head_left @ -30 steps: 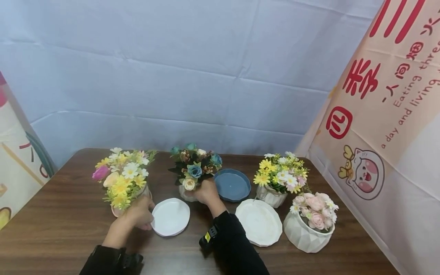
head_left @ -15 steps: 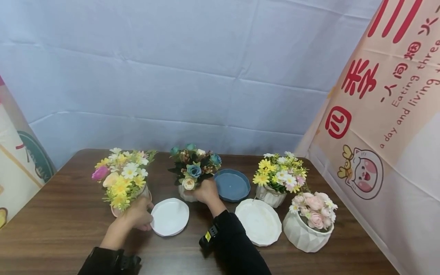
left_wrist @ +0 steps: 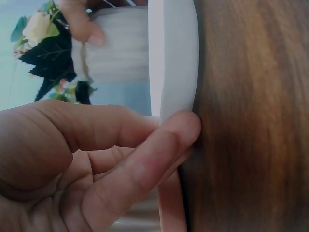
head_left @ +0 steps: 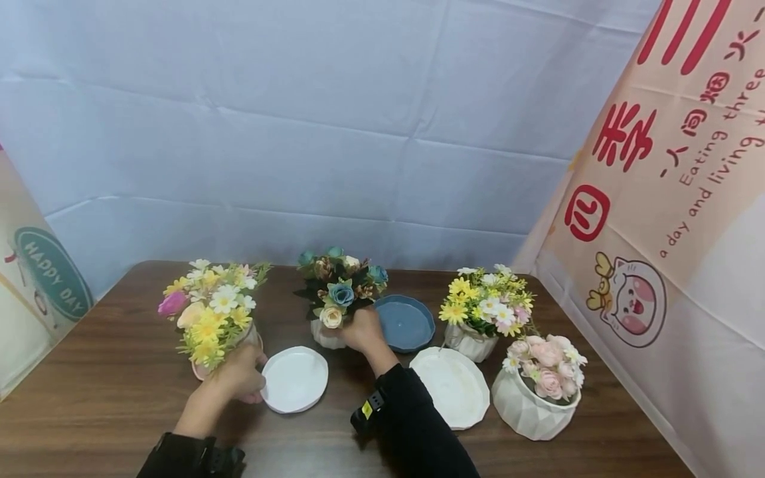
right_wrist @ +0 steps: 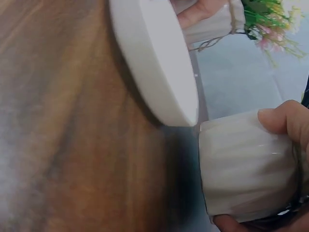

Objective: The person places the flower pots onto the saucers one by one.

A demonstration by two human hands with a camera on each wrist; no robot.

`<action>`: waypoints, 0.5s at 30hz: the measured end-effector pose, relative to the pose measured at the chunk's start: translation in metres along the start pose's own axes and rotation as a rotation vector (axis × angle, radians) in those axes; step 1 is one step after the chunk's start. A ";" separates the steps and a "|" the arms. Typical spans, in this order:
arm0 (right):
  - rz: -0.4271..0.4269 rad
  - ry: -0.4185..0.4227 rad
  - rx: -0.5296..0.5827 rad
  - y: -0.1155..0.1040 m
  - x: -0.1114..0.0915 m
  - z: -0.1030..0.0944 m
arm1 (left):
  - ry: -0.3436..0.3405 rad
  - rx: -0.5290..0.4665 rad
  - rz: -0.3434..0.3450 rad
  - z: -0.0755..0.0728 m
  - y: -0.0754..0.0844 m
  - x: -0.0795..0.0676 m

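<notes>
In the head view, my left hand (head_left: 236,375) is at the left edge of a small white saucer (head_left: 295,380). The left wrist view shows thumb and finger pinching the saucer's rim (left_wrist: 178,63). My right hand (head_left: 363,332) grips a small whitish flowerpot (head_left: 326,336) holding artificial blue and cream flowers (head_left: 340,294), behind that saucer. Up close, the right thumb (right_wrist: 275,120) lies on the ribbed pot (right_wrist: 246,166); whether its base touches the table cannot be told. Beside my left hand, a pot of yellow and white flowers (head_left: 212,318) stands on a pink saucer (left_wrist: 172,205).
A blue saucer (head_left: 405,323) lies behind my right wrist. Right of my forearm are a larger white saucer (head_left: 451,388), a pot with yellow and white flowers (head_left: 472,342), and a faceted white pot (head_left: 534,408) with pink roses. Cloth hangs behind the wooden table (head_left: 107,372).
My right hand and the blue-flower pot have shifted slightly right. My left hand stays at the white saucer. The head view has turned a little left, showing more of the left-hand cloth.
</notes>
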State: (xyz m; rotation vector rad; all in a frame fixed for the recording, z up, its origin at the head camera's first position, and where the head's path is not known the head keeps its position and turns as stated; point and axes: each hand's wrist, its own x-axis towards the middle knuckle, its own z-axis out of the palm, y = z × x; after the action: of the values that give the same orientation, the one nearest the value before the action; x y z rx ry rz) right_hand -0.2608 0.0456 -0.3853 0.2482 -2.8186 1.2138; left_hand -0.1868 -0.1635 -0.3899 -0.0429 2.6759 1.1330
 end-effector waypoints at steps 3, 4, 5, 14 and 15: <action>-0.025 -0.001 0.010 -0.003 0.000 -0.003 | -0.002 0.002 -0.007 0.000 0.000 0.000; -0.027 -0.007 0.007 -0.004 0.000 -0.003 | -0.002 0.000 -0.008 0.000 0.000 0.000; -0.027 -0.013 -0.006 -0.005 0.000 -0.004 | -0.001 0.001 -0.011 0.000 0.000 0.000; -0.027 -0.035 -0.020 -0.006 -0.003 -0.005 | -0.003 -0.001 -0.011 0.000 0.000 0.001; -0.022 -0.040 -0.024 -0.006 -0.005 -0.005 | -0.004 0.002 -0.012 0.000 0.001 0.001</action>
State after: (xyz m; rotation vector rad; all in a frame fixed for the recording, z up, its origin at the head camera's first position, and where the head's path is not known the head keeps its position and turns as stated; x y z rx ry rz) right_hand -0.2553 0.0454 -0.3779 0.3048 -2.8550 1.1826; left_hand -0.1878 -0.1629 -0.3897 -0.0565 2.6695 1.1256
